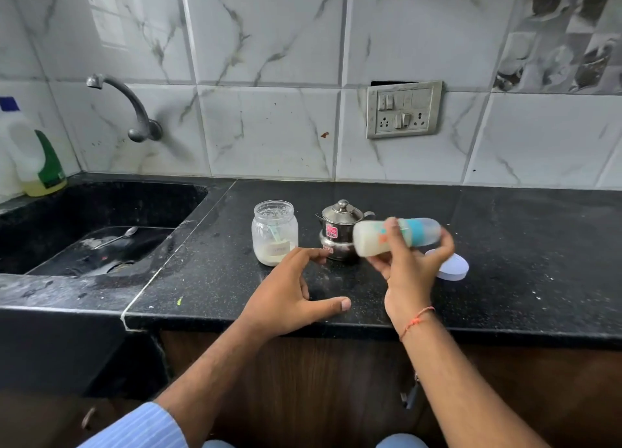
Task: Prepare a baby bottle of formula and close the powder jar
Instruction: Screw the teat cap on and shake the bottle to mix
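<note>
Gripping bottle (397,236), right hand (409,265)

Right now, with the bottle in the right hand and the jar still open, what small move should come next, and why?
Probably set the baby bottle upright on the counter. The right hand holds it on its side, blurred, with milky liquid inside and its cap on, so mixing looks nearly done. The powder jar stands open, a scoop inside, and the white lid lies behind that hand. The left hand is free.
</note>
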